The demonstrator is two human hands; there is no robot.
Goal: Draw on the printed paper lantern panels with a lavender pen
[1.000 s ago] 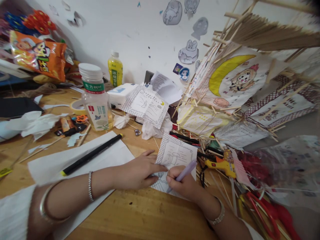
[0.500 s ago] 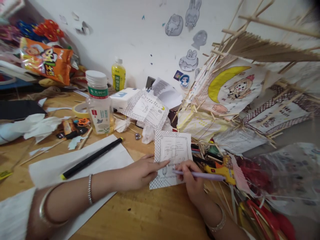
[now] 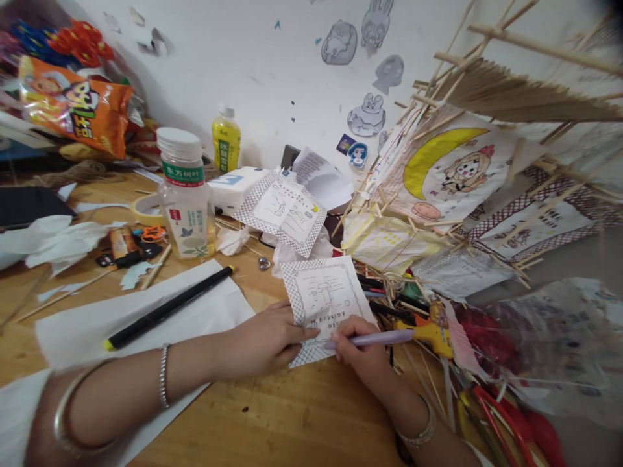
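Observation:
A small drawn card [image 3: 331, 288] with a crosshatched border lies tilted on the wooden table. My left hand [image 3: 265, 337] rests on its lower left edge, index finger stretched across the paper, the other fingers partly hidden. In my right hand [image 3: 357, 347] is a slim light purple pen [image 3: 384, 337], gripped between thumb and fingers. Its tip is at the lower part of the card, near handwritten characters. Left of the card, a black marker [image 3: 170, 308] with yellow ends lies on a white sheet [image 3: 73, 331], which my left forearm crosses.
Behind stand a clear bottle [image 3: 185, 201] and a yellow drink bottle [image 3: 226, 139]. Another drawn card [image 3: 287, 211] leans on a tissue pack [image 3: 233, 188]. At right are a stick-frame structure [image 3: 438, 168] with drawn panels, a yellow glue gun [image 3: 435, 331] and red-handled scissors [image 3: 501, 415].
The card has turned counterclockwise, its top edge shifting left. My right hand has moved slightly left with the pen, while my left hand stays on the card's edge. The view has shifted a little.

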